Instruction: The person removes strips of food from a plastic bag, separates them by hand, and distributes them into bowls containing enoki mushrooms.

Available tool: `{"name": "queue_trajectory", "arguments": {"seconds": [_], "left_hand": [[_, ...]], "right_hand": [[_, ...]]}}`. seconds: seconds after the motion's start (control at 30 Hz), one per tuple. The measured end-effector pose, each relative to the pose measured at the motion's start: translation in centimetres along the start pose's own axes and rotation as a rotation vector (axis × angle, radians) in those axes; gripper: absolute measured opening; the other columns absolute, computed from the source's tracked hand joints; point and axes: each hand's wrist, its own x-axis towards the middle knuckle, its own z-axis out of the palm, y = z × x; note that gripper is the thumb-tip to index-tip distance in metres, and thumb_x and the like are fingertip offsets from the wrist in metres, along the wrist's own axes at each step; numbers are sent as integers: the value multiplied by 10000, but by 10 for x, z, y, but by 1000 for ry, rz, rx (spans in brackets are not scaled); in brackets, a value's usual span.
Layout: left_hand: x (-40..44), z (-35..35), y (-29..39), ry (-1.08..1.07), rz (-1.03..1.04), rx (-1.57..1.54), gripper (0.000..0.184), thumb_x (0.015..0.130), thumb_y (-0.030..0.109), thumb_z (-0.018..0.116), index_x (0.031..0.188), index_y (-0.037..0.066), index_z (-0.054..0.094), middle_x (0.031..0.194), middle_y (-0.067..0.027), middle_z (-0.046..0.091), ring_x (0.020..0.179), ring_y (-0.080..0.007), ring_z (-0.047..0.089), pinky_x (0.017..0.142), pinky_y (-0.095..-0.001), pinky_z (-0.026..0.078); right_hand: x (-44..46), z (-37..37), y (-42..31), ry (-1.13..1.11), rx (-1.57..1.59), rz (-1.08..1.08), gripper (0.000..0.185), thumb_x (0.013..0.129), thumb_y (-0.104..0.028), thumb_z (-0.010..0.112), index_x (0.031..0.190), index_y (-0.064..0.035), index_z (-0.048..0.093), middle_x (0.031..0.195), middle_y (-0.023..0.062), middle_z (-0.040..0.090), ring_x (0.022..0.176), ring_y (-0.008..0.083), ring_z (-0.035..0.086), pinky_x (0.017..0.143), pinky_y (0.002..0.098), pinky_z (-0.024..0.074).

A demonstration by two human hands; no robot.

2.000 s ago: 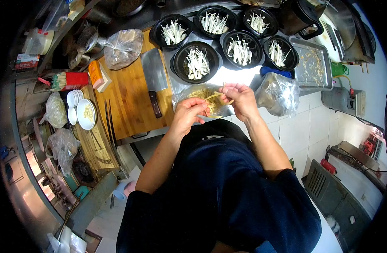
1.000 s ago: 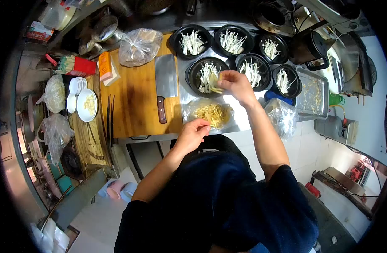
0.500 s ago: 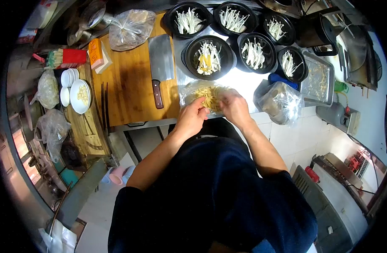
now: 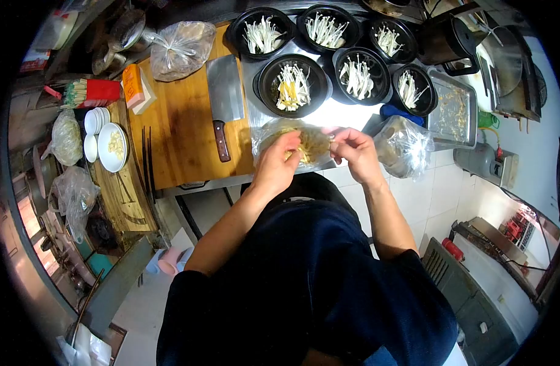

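Pale yellow strips lie in an open clear plastic bag [image 4: 319, 146] at the counter's front edge. My left hand [image 4: 278, 161] is over the bag's left part, fingers curved; what its fingertips hold, if anything, is hidden. At the bag's right side my right hand [image 4: 355, 154] pinches the plastic or something small that I cannot make out. Behind the bag, a black pot [image 4: 293, 85] holds white enoki mushrooms with several yellow strips on top. Several other black pots, such as the right one [image 4: 361, 74], hold only white mushrooms.
Left of the bag, a cleaver [image 4: 225, 91] lies on a wooden cutting board [image 4: 179, 134]. A knotted plastic bag [image 4: 181, 52] rests behind it. To the right are another plastic bag [image 4: 405, 146] and a metal tray [image 4: 470, 116]. White bowls [image 4: 112, 160] stand far left.
Yellow strips have appeared on the mushrooms in the front pot. My right hand went out to that pot, came back to the bag, and has since shifted slightly right.
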Motion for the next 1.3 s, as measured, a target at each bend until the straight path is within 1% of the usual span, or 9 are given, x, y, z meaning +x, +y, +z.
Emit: {"name": "queue_trajectory", "arguments": {"seconds": [0.1,0.33,0.4,0.63,0.7,1.03,1.1,1.2,1.3], "left_hand": [[10,-6,35,-43,32,40,497,931,31,698,1414,43,581,1305,-122,687,1230,-229,642,1025,-368,516],[41,1,39,-184,253,113,432,931,45,707,1357,37,633,1355,-116,660,1245,-222,629,1021,-361,518],[47,2,38,-411,-16,-130,431,943,38,699,1368,47,625,1318,-84,674,1179,-177,647,1001,-347,527],[66,12,36,-257,138,-276,439,962,13,679,1393,12,594,1170,-77,721,1044,-168,680,890,-327,567],[71,7,45,-389,-104,-413,444,971,36,680,1403,0,584,1169,-87,720,1026,-167,683,802,-313,583],[-4,-12,16,-365,-244,-198,280,1022,170,668,1255,17,688,1042,-41,725,916,-124,676,714,-283,569],[-15,-17,13,-312,-309,-234,289,1017,187,682,1255,23,692,1036,-39,723,913,-116,671,720,-281,569],[-21,-23,10,-293,-318,-221,295,1014,190,691,1261,28,689,1047,-39,721,913,-118,670,714,-283,572],[-23,-24,2,-266,-335,-211,287,1014,184,689,1255,28,688,1053,-38,720,912,-120,669,706,-286,574]], "right_hand": [[-5,2,-25,-71,146,11,53,931,7,650,918,-44,641,1117,181,753,689,135,621,592,262,500],[-4,4,-62,-212,433,-20,29,956,-59,652,972,-44,633,998,220,740,626,180,618,568,290,497],[1,2,-66,-238,521,-47,49,970,-87,658,991,-46,643,983,212,748,624,170,611,560,294,485],[18,11,-104,-350,596,-52,66,973,-103,659,1021,-59,669,946,182,753,616,165,598,563,283,472],[26,19,-115,-367,586,-79,87,968,-94,660,1043,-53,677,939,174,753,614,165,598,563,276,466],[92,42,-113,-288,294,-108,101,962,-64,681,1060,-46,697,933,136,766,653,159,643,573,263,508],[101,43,-99,-198,68,-5,167,964,-71,703,1123,-23,689,1024,130,760,757,163,715,612,249,560],[106,17,-60,147,-393,-136,286,961,-86,713,1212,37,655,1026,96,738,793,158,725,627,277,570],[72,3,-51,250,-447,-128,164,979,-87,686,1106,16,700,939,67,739,726,132,701,606,266,544]]}}
